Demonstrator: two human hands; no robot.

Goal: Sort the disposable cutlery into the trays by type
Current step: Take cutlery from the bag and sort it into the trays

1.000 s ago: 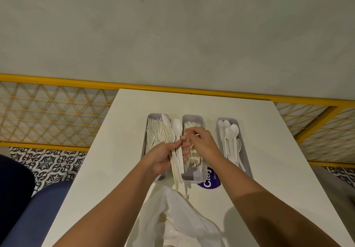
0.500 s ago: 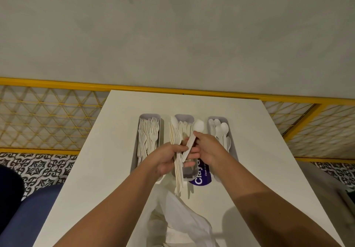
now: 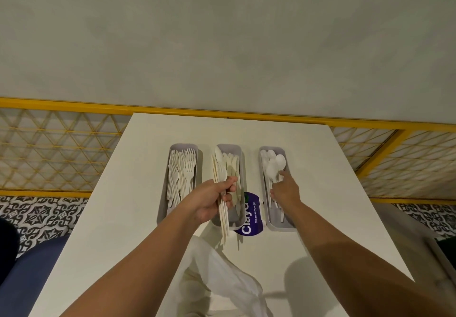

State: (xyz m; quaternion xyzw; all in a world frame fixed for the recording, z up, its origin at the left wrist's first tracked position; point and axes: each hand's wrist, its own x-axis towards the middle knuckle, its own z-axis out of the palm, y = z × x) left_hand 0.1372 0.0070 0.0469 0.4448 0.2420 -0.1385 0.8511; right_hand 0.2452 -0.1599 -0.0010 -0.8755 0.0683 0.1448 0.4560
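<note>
Three grey trays stand side by side on the white table (image 3: 123, 218). The left tray (image 3: 162, 208) holds white forks (image 3: 183, 168). White knives (image 3: 233, 162) lie in the middle tray (image 3: 229, 147), and white spoons (image 3: 274, 166) fill the right tray (image 3: 283, 226). My left hand (image 3: 209, 200) grips a bundle of mixed cutlery (image 3: 219, 168) over the middle tray, a spoon bowl on top. My right hand (image 3: 285, 191) is over the right tray, its index finger stretched onto the spoons; I see nothing gripped in it.
A crumpled clear plastic bag (image 3: 222, 274) lies on the table near me. A round purple sticker (image 3: 250, 215) shows between the middle and right trays. A yellow railing (image 3: 74, 105) runs behind the table. A blue seat (image 3: 29, 272) is at the lower left.
My right hand pulled a spoon out of the bundle, carried it right to the spoon tray and now lies there with fingers stretched. My left hand kept hold of the bundle.
</note>
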